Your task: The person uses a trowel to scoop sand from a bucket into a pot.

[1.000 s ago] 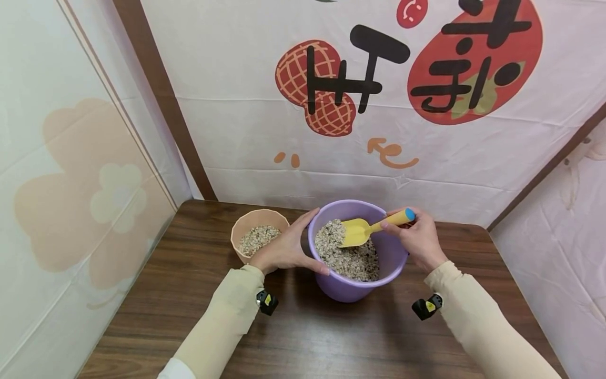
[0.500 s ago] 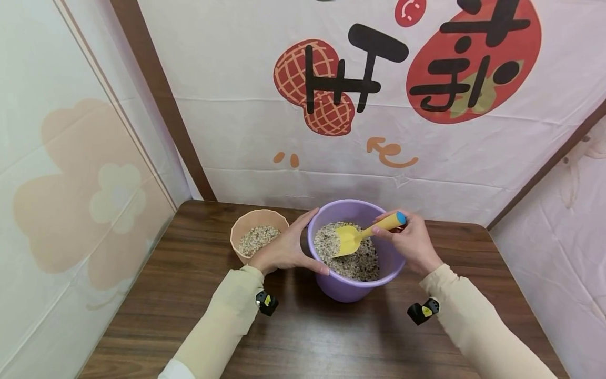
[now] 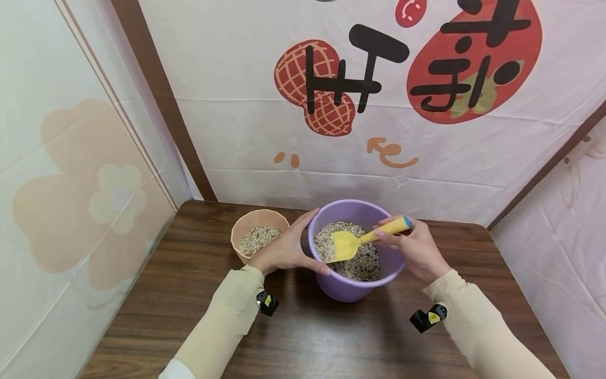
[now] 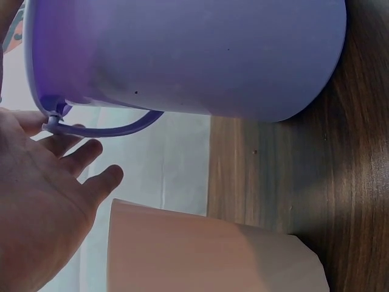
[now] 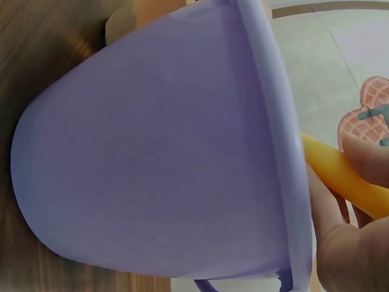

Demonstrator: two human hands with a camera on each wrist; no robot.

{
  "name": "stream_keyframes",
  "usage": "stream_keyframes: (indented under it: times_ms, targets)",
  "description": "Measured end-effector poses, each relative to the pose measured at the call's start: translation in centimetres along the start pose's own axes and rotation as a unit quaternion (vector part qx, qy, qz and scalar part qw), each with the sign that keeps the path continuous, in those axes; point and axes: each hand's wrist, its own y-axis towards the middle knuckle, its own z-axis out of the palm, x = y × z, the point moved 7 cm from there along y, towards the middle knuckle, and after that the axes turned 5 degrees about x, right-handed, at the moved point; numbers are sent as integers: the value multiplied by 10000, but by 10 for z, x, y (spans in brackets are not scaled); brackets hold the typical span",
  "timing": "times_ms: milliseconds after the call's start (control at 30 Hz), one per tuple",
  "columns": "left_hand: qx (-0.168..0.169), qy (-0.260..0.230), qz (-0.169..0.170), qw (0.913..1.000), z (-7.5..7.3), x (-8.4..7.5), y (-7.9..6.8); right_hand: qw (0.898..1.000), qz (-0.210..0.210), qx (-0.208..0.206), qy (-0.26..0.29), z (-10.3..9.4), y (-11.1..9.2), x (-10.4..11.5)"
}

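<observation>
A purple bucket (image 3: 347,290) holds a pale mix of small grains (image 3: 357,266) with dark bits. My right hand (image 3: 416,246) grips a yellow toy shovel (image 3: 346,245) by its blue-tipped handle. Some grains lie on the shovel's blade, which is low over the mix near the bucket's left wall. My left hand (image 3: 289,247) rests spread against the bucket's left side, thumb at the front rim and fingers toward the back. In the left wrist view its fingers (image 4: 103,182) extend loosely by the bucket's hinged handle (image 4: 121,130).
Left of the bucket, a peach-coloured faceted bowl (image 3: 241,221) contains similar grains, partly hidden by my left wrist. Both vessels stand on a dark wood table (image 3: 322,342). A printed cloth wall (image 3: 246,131) rises right behind the table, with more cloth along both sides.
The toy shovel's blade has shifted left and toward me inside the bucket, with my right hand dipping left, then easing back right. My left hand stays in place on the bucket.
</observation>
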Motion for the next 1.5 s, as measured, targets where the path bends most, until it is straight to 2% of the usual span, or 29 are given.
stream_keyframes:
  times_ms: [200,367,567,1200,1500]
  targets:
    - [31,-15,-9,10000,0,-1,0,9976,79,-116,680,-9,-3,-1]
    - [57,-107,-36,9999,0,-1,0,9907,-137,-101,1347,-17,-9,2]
    - [61,-37,-19,10000,0,-3,0,9813,-442,63,1870,-24,-15,8]
    - [64,20,21,10000,-1,-6,-1,9737,-526,87,2214,-39,-25,5]
    - [109,311,72,9994,-3,-10,-1,9729,-519,64,2253,-41,-26,4]
